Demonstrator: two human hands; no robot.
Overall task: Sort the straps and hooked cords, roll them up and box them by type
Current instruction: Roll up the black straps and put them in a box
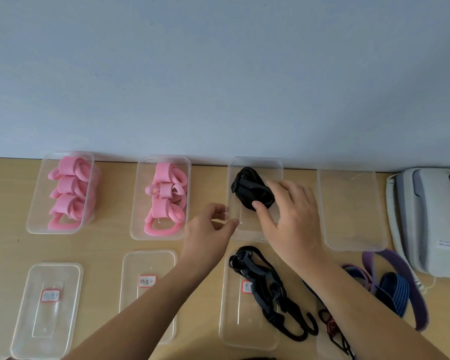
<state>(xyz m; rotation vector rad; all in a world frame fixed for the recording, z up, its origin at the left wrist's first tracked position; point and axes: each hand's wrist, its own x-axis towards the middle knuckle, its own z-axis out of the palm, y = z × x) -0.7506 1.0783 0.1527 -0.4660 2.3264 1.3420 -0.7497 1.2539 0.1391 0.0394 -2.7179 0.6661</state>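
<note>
A rolled black strap [251,189] sits in the far half of a clear box [255,162], the third of four boxes lined up along the table's far edge. The right hand [291,214] rests over the roll, thumb and fingers curled round its near side, grasping it. The left hand [208,229] is at the box's near-left corner, fingertips pinching its rim.

To the left, two more boxes hold rolled pink straps: one [68,193] nearest the far-left corner, the other [164,198] beside it. The fourth box [351,211], right of the black roll, shows nothing inside.

Nearer the person, three clear lids [47,310] lie flat in a row, each with a red-bordered label whose writing is too small to read. A loose black cord [268,289] with hooks lies across the third lid, under the right forearm. Further right on the bare table [5,245] lie a purple strap [400,276], a blue striped strap [395,294] and a thin dark red cord [330,326]. A grey desk phone [431,222] stands at the right edge.
</note>
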